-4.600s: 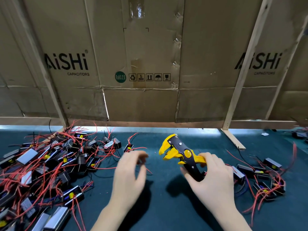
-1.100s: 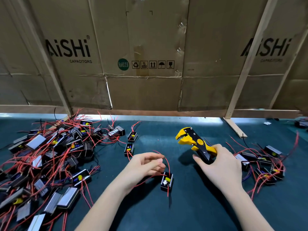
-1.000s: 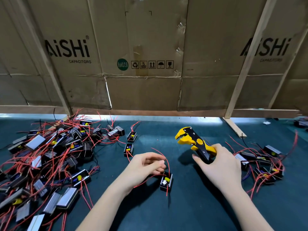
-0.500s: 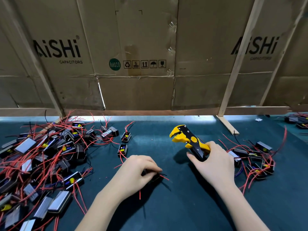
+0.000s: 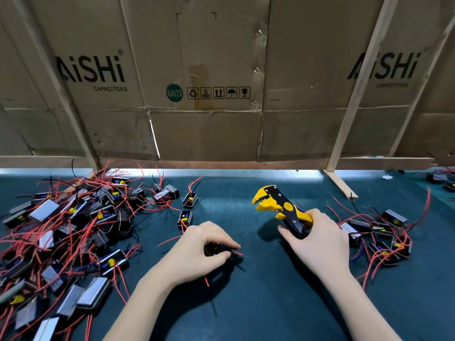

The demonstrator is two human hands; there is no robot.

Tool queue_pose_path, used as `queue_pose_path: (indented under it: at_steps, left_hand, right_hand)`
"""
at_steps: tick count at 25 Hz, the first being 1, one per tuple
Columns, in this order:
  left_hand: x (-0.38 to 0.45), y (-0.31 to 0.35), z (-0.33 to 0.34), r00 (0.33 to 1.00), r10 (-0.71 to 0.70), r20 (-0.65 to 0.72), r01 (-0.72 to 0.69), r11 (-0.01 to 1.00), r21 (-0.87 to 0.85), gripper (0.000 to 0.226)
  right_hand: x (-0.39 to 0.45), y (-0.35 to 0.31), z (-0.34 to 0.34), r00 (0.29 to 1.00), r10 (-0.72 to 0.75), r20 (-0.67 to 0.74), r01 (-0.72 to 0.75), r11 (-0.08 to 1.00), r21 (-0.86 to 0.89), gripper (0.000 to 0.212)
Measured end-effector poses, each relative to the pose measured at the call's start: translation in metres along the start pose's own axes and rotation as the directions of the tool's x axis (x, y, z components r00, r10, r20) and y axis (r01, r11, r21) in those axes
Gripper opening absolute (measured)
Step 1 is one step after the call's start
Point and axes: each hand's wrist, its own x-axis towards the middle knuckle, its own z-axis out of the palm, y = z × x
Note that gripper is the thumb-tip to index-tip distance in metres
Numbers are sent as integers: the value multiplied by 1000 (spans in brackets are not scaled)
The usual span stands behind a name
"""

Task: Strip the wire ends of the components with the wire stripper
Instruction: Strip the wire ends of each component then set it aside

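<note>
While the left hand [image 5: 197,252] curls its fingers [image 5: 227,243] round a small black component [image 5: 213,248] with thin red wires [image 5: 237,253] poking out, low over the dark green bench [image 5: 246,303], the right hand [image 5: 317,242] grips the wire stripper [image 5: 280,209]. The stripper is black with yellow jaws, raised and pointing up-left. A big heap of components [image 5: 69,230] lies left, a smaller pile [image 5: 379,237] right.

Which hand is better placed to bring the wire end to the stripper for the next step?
Left. The left hand already pinches the component, its red wire end pointing toward the wire stripper. The right hand grips the stripper's handles and is occupied.
</note>
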Motion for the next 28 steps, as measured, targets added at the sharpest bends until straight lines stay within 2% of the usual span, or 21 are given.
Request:
queue_pose_path:
  at_steps: [3, 8, 12, 16, 28]
  left_hand:
    - [1, -1, 2, 997, -66, -38, 63, 995, -83, 14]
    - [5, 2, 13, 981, -129, -148, 113, 988, -109, 9]
    - [6, 4, 17, 960, -169, -224, 146, 982, -117, 13]
    - [7, 7, 21, 935, -229, -272, 192, 969, -157, 15]
    - [9, 11, 25, 881, -353, -314, 301, 932, -203, 16]
  right_hand:
    - [0, 1, 0, 1000, -18, -2, 18, 1000, -12, 51]
    - [-2, 1, 6, 987, -149, -60, 134, 970, -201, 57]
    - [-5, 1, 10, 930, -337, -148, 284, 913, -294, 54]
    - [-11, -6, 15, 883, -442, -160, 373, 866, -332, 54]
    - [-15, -12, 20, 871, -463, -165, 410, 870, -275, 53]
